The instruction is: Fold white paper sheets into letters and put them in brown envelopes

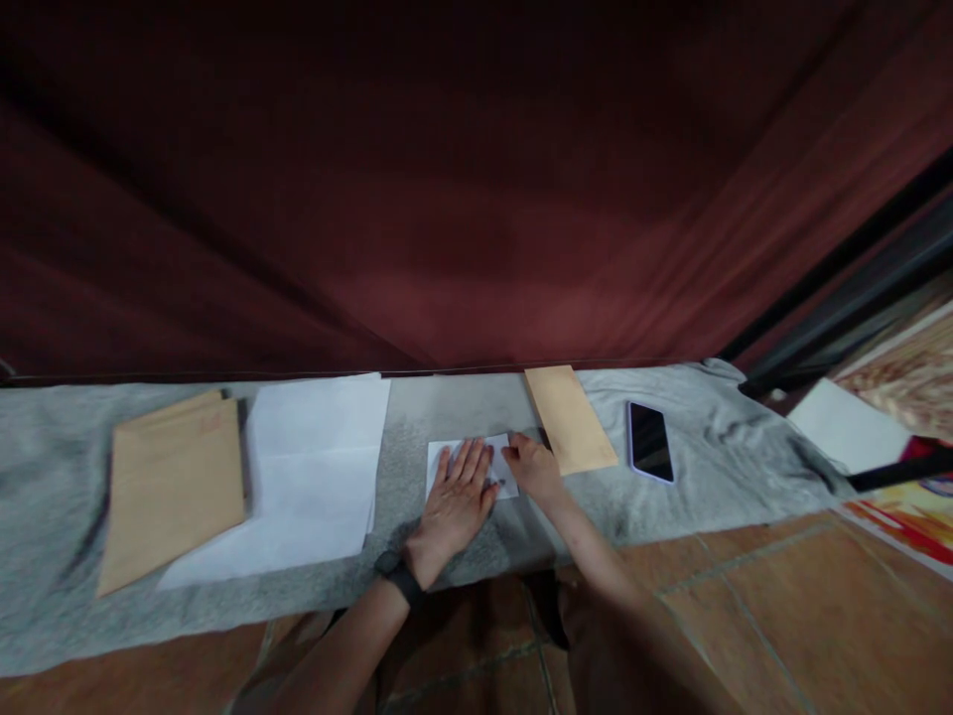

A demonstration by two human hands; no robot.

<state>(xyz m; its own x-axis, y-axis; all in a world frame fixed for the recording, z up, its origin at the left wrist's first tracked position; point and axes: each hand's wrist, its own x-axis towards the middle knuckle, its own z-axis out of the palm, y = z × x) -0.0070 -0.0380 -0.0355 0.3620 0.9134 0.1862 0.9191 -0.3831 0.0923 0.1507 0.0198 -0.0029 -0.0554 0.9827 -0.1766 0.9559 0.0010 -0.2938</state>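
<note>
L hand (456, 497) fingers flat on folded paper (471, 453); R hand (532, 467) pinching edge.

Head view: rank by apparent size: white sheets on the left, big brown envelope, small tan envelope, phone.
1. White sheets, largest.
2. Big brown envelope, a bit smaller.
3. Small tan envelope.
4. Phone, smallest.
Lens distortion stretches the left side, so 1 versus 2 is unsure.

Left hand (456, 497) flat, fingers spread; right hand (533, 467) curled.
</note>
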